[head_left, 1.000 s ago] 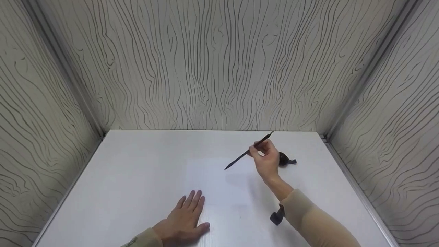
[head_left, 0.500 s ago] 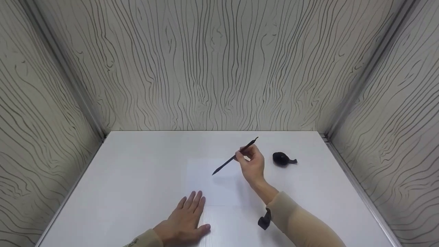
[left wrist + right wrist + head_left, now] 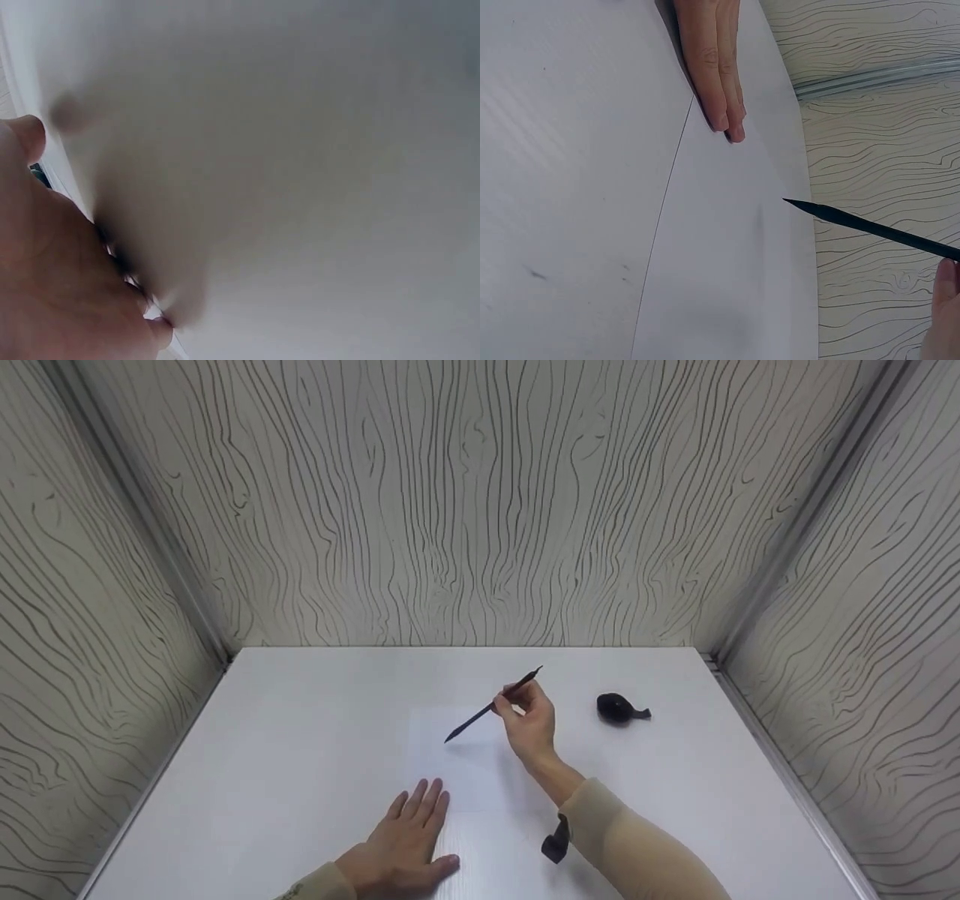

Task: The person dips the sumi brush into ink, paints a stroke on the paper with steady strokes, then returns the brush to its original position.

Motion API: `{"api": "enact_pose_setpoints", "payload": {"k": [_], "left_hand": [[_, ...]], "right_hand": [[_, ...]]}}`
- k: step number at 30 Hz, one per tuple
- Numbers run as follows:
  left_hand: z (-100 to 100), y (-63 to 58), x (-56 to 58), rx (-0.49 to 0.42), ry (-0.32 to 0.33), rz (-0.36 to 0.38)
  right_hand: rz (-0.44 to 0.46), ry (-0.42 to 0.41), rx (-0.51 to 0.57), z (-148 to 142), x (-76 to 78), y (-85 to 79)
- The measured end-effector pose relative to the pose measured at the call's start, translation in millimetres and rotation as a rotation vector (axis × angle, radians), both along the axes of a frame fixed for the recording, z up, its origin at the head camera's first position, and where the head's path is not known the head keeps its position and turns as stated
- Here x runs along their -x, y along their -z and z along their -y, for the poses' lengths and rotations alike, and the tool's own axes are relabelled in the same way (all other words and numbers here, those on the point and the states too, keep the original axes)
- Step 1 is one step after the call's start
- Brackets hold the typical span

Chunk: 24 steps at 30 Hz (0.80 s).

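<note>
Brush [image 3: 471,723] farther left, over paper [image 3: 465,780]

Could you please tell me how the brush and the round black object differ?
The brush is long and thin, whereas the black object is rounded with a short stub. The right hand holds the brush, tilted, over the paper; the black object lies on the table, touched by neither hand. Both are dark.

Small marking [image 3: 290,892] on left sleeve [image 3: 331,881], illegible, no readable text
</note>
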<state>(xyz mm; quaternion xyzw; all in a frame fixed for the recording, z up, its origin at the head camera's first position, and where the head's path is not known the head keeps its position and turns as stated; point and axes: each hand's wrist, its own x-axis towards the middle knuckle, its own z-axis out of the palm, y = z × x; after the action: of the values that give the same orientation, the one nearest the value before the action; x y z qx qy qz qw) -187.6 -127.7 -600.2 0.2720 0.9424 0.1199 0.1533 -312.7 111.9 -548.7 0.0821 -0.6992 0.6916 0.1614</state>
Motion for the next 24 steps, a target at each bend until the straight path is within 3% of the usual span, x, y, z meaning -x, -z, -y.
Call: {"api": "enact_pose_setpoints", "payload": {"k": [11, 24], "left_hand": [[-2.6, -1.5, 0.5, 0.035, -0.002, -0.011], [-1.1, -2.2, 1.5, 0.035, 0.008, -0.015]], "right_hand": [[0.038, 0.026, 0.064, 18.3, 3.2, 8.1], [0.056, 0.022, 0.029, 27.6, 2.7, 12.6]]}}
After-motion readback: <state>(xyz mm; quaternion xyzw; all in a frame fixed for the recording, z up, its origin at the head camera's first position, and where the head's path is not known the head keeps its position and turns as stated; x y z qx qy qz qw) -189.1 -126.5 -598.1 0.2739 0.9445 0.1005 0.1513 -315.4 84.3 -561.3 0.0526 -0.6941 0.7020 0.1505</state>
